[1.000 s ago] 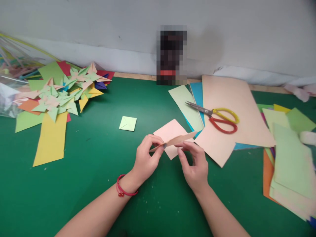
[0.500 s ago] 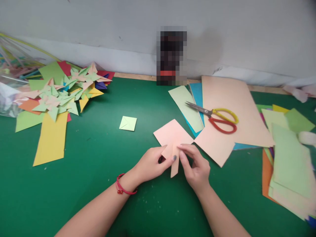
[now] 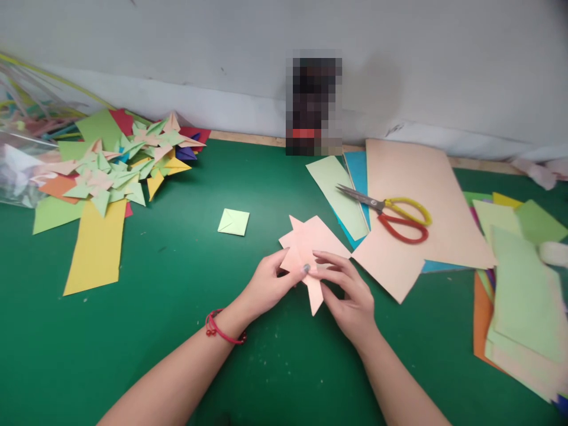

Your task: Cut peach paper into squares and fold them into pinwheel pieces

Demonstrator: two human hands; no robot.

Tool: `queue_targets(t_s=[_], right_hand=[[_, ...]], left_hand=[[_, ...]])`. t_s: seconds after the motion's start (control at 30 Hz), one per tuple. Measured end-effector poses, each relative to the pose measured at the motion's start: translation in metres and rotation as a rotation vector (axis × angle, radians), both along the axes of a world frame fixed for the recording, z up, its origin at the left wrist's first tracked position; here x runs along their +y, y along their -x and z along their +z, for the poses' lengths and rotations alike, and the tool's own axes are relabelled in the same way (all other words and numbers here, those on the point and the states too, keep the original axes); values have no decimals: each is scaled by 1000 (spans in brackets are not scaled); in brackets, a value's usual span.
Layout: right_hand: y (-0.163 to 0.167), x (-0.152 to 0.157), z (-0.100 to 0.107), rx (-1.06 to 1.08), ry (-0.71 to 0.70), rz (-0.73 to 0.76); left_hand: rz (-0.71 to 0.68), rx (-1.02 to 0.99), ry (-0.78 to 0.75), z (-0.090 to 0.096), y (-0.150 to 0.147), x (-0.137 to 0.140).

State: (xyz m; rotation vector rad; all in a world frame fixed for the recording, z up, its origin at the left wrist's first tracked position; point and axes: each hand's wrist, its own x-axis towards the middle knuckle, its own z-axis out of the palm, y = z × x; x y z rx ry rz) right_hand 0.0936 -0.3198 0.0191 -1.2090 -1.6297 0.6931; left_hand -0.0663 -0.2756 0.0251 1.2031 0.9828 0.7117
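Observation:
A folded pink paper piece [image 3: 304,248] with pointed ends is held over the green tabletop. My left hand [image 3: 271,278] pinches it from the left, the thumb pressed flat on its middle. From the right, my right hand [image 3: 350,293] closes on its edge, the fingers curved over the paper and the thumb lower down by the strip-like point. Behind the piece lies a pink paper square [image 3: 326,234], partly covered by it. A folded light green paper square [image 3: 234,222] with crease lines rests to the left of my hands.
Scissors [image 3: 381,205] with yellow and red handles lie on a large pink sheet [image 3: 419,177] at the right. Loose coloured sheets [image 3: 526,296] are stacked farther right. Folded paper stars [image 3: 110,177] pile up at the left beside a plastic bag [image 3: 18,171]. A wall stands behind.
The pink piece has been turned in my fingers, so a point now sticks up at its upper left. My right fingers have moved left onto the paper, over its middle.

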Motion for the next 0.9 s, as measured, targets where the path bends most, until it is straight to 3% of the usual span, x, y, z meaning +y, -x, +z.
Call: queue_targets(t_s=[0.43, 0.7, 0.9], right_hand=[[-1, 0, -2, -20, 36, -57], [-2, 1, -2, -1, 61, -74], [-2, 1, -4, 28, 103, -97]], left_hand=[[-28, 7, 29, -2, 0, 2], [-36, 113, -22, -2, 1, 2], [-66, 42, 29, -3, -1, 1]])
